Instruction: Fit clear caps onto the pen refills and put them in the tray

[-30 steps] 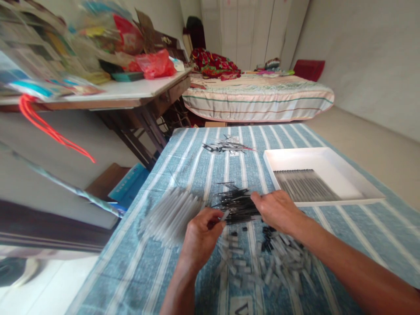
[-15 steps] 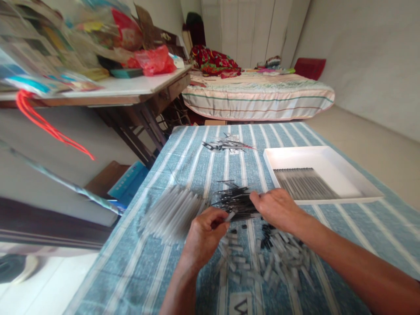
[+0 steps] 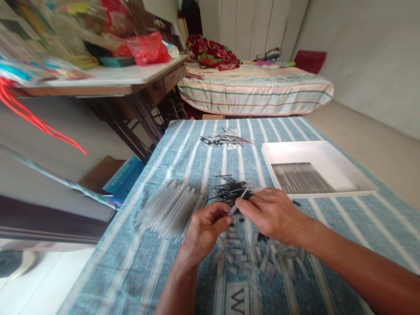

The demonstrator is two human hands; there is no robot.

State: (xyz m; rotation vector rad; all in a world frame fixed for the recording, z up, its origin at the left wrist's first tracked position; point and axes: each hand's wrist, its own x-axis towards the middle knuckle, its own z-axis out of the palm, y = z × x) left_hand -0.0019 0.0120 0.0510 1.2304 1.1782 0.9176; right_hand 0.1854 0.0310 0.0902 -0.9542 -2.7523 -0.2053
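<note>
My left hand [image 3: 210,223] is closed in a pinch on a short translucent piece that looks like a pen cap, mostly hidden by the fingers. My right hand [image 3: 269,214] pinches a thin pale stick, seemingly a pen refill [image 3: 243,193], which slants with its lower end at the left fingertips. Whether the two pieces are joined I cannot tell. Behind the hands lies a heap of black refills [image 3: 226,189]. Grey translucent pen barrels [image 3: 173,208] lie side by side to the left. Loose translucent caps [image 3: 272,260] and small black plugs [image 3: 242,220] are scattered in front.
A white box lid [image 3: 341,168] at right holds a row of grey pens [image 3: 302,178]. More thin black and pale parts [image 3: 226,139] lie at the far end of the striped tablecloth [image 3: 131,262]. A cluttered desk [image 3: 131,78] stands left, a bed [image 3: 256,87] beyond.
My right hand has come from the right side of the refill heap to my left hand, bringing the thin stick. My left hand keeps its pinch. The view has tilted down slightly.
</note>
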